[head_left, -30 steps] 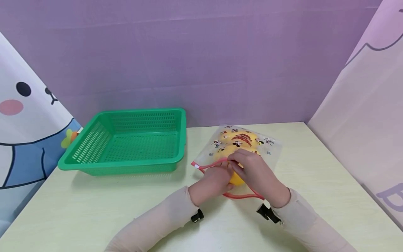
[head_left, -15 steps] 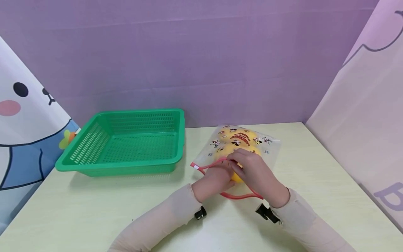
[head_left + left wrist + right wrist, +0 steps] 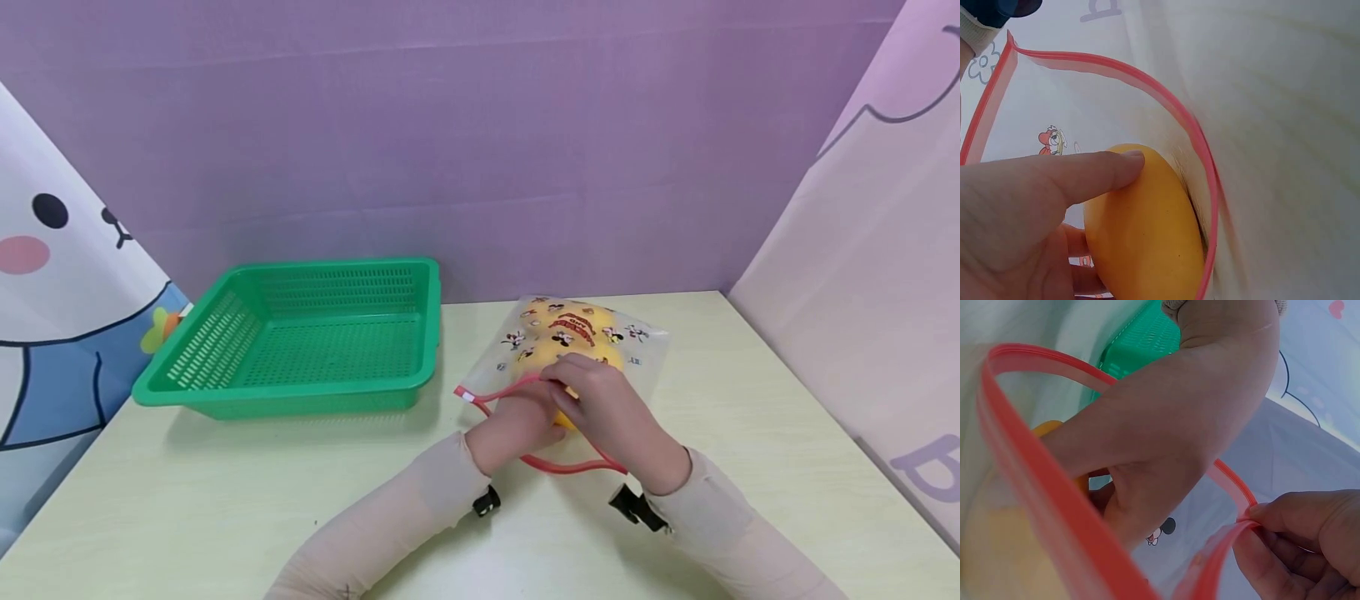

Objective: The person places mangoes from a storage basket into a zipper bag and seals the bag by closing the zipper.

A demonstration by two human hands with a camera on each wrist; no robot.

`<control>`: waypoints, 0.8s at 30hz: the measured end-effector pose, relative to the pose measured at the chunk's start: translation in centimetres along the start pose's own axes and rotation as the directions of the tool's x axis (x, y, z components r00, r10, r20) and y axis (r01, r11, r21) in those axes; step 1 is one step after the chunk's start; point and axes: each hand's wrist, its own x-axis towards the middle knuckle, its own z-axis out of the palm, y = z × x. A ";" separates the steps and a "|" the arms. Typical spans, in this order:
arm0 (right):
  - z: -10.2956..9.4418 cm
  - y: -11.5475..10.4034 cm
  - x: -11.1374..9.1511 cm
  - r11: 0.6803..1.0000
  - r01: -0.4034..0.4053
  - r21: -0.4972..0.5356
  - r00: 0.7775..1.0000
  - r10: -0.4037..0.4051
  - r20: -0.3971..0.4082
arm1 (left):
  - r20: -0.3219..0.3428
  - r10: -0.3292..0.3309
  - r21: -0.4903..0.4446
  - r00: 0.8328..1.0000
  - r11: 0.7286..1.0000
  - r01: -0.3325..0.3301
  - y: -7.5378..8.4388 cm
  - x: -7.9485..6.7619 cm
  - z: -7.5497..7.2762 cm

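Note:
A clear zip bag (image 3: pixel 486 360) with a red zip rim and cartoon prints lies on the table with its mouth spread apart. My left hand (image 3: pixel 519 418) reaches in through that mouth. In the left wrist view, its thumb lies over a yellow-orange mango (image 3: pixel 1147 231), with fingers behind, gripping it inside the bag. Farther in, more yellow fruit (image 3: pixel 600 321) shows through the printed plastic. My right hand (image 3: pixel 606 408) holds up the bag's upper edge; the right wrist view has its thumb and fingers pinching the red rim (image 3: pixel 1242 520). The left fingertips are partly hidden.
A green slotted plastic basket (image 3: pixel 345 354) stands on the pale table (image 3: pixel 247 492), left of the bag. A purple cloth backdrop (image 3: pixel 480 150) closes off the back, and printed panels flank both sides.
My left hand has slid deeper into the bag, a little up and to the right, with the mango. The right hand has stayed on the rim.

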 end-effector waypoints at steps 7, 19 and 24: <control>-0.1 -0.1 0.0 1.000 -0.011 0.000 1.000 0.011 0.008 | -0.003 -0.016 -0.011 1.000 1.000 0.016 0.2 0.0 -0.1; 0.1 0.0 0.2 1.000 0.003 0.012 1.000 -0.003 -0.008 | -0.063 0.033 0.104 0.997 0.994 -0.027 0.4 -2.3 -0.4; 0.1 0.0 0.1 1.000 -0.020 0.010 1.000 0.020 0.012 | -0.073 0.109 0.200 0.991 0.975 -0.092 0.3 -3.5 -0.3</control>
